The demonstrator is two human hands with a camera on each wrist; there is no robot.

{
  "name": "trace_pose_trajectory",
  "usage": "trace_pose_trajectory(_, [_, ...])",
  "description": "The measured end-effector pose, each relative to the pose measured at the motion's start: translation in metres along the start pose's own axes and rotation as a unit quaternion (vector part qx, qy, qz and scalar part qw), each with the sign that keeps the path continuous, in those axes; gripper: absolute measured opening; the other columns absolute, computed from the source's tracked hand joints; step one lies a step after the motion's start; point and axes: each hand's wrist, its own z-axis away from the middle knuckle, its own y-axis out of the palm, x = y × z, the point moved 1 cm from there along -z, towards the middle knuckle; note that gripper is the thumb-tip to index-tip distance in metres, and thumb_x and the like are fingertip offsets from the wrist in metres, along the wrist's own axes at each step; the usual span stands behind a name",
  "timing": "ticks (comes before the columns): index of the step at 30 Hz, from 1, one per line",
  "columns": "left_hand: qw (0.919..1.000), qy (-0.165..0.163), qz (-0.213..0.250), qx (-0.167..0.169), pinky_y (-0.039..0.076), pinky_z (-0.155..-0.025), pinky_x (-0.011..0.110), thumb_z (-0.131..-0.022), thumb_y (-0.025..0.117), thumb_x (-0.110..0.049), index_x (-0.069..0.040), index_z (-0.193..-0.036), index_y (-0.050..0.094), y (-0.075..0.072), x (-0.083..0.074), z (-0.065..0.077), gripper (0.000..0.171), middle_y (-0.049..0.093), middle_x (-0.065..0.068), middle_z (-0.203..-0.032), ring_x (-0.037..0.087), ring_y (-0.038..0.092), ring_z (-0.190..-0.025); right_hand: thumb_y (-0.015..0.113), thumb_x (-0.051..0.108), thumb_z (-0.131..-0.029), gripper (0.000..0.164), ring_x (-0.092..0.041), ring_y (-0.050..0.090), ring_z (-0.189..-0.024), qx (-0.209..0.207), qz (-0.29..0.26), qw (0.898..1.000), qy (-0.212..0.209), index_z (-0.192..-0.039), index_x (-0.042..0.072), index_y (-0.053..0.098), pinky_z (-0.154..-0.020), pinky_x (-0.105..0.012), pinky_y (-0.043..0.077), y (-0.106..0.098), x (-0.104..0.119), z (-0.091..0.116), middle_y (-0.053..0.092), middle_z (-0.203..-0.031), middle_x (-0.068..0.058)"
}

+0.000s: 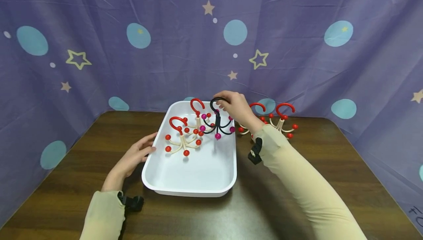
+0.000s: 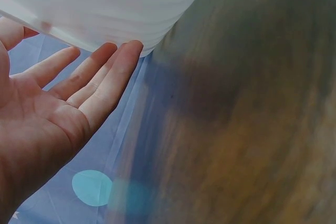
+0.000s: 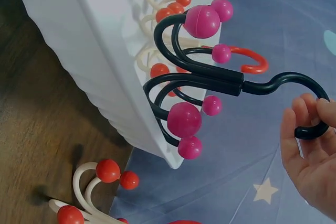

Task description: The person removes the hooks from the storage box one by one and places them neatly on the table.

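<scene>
My right hand (image 1: 235,106) grips the curved top of a black multi-arm hook hanger (image 1: 217,121) with magenta ball tips. In the head view the hanger overlaps the right side of a white plastic tray (image 1: 190,175); the right wrist view shows its arms by the tray's wall. My left hand (image 1: 133,155) rests its straight fingertips against the tray's left side, as the left wrist view (image 2: 63,103) confirms. Inside the tray are two cream hook hangers with red hooks and red balls, a nearer one (image 1: 183,142) and a farther one (image 1: 198,120).
To the tray's right, two more cream-and-red hook hangers stand on the brown wooden table (image 1: 297,174): one (image 1: 281,122) in plain sight, the other (image 1: 257,106) partly behind my right wrist. A purple curtain (image 1: 178,67) with stars and blue ovals hangs behind the table.
</scene>
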Motion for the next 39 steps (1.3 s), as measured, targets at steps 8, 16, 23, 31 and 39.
trace_pose_trajectory(8, [0.9999,-0.008,-0.007,-0.003,0.05,-0.08,0.036,-0.092,0.05,-0.019,-0.011,-0.144,0.024,-0.001,-0.001,0.002,0.059,0.039,0.027,-0.132,0.029,0.053,-0.106,0.056,0.017,-0.091,0.021,-0.011,0.063,-0.074,-0.019,-0.008,1.0,-0.007,-0.109,0.017,0.066,-0.068,-0.027,0.051,-0.01,0.004,0.008,0.069,-0.092,-0.002])
trace_pose_trajectory(16, [0.9999,-0.008,-0.014,-0.003,0.05,-0.081,0.038,-0.092,0.049,-0.019,-0.011,-0.144,0.024,-0.001,-0.003,0.002,0.059,0.039,0.027,-0.132,0.03,0.052,-0.107,0.057,0.017,-0.09,0.02,-0.013,0.063,-0.079,-0.04,-0.037,0.998,-0.019,-0.108,0.016,0.066,-0.068,-0.027,0.051,-0.022,0.002,0.02,0.07,-0.093,-0.003])
trace_pose_trajectory(23, [0.9999,-0.008,-0.013,-0.002,0.05,-0.082,0.04,-0.092,0.05,-0.019,-0.011,-0.144,0.024,-0.001,-0.004,0.001,0.059,0.038,0.027,-0.133,0.031,0.052,-0.108,0.057,0.021,-0.09,0.021,-0.017,0.064,-0.087,-0.05,-0.084,0.995,-0.006,-0.108,0.016,0.066,-0.075,-0.029,0.052,-0.031,-0.002,0.033,0.068,-0.099,-0.004])
trace_pose_trajectory(31, [0.9998,-0.009,-0.016,-0.003,0.05,-0.081,0.039,-0.092,0.049,-0.019,-0.011,-0.144,0.024,-0.002,-0.004,0.002,0.059,0.038,0.027,-0.132,0.031,0.052,-0.107,0.058,0.018,-0.089,0.021,-0.018,0.063,-0.085,-0.069,-0.102,0.992,-0.006,-0.107,0.01,0.066,-0.075,-0.03,0.052,-0.039,-0.007,0.045,0.068,-0.098,-0.012])
trace_pose_trajectory(39, [0.9998,-0.011,-0.014,0.001,0.05,-0.081,0.039,-0.092,0.049,-0.019,-0.011,-0.144,0.023,0.0,-0.004,0.002,0.059,0.038,0.027,-0.133,0.031,0.052,-0.107,0.059,0.018,-0.089,0.019,-0.014,0.063,-0.077,-0.091,-0.065,0.994,-0.01,-0.104,0.011,0.067,-0.065,-0.019,0.049,-0.05,-0.013,0.061,0.069,-0.093,-0.008])
